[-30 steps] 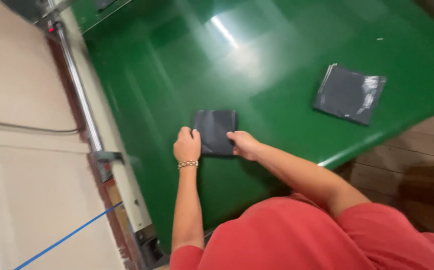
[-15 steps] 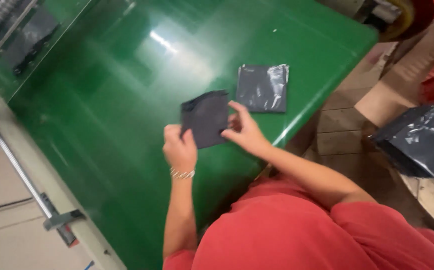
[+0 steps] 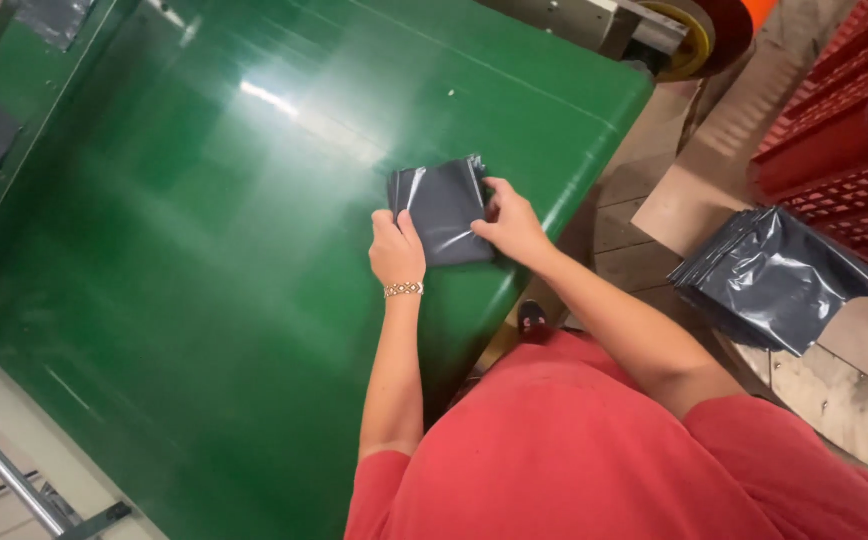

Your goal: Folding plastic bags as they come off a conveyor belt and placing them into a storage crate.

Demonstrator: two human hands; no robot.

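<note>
Lying flat near the right-hand edge of the green table (image 3: 204, 250), a small dark grey plastic packet (image 3: 442, 212) is held between both hands. It looks to be a folded glossy bag, or possibly two stacked together; which cannot be told. The left hand (image 3: 396, 250) is set at the packet's near left corner, fingers curled onto the plastic and thumb beside it, so that the corner is pinned down against the table. The right hand (image 3: 510, 224) is closed lightly on the packet's right edge, fingertips on top and the thumb apparently tucked at the side, as if the edges were being squared and kept from sliding on the smooth surface. A beaded bracelet (image 3: 403, 289) is worn on the left wrist. The table's sheen is caught by overhead light just beyond the packet. Off the table's edge, to the right, a loose pile of larger grey plastic bags (image 3: 769, 275) is seen on the tiled floor, near red plastic crates (image 3: 839, 130). The wearer's red shirt (image 3: 594, 450) fills the bottom of the view.
</note>
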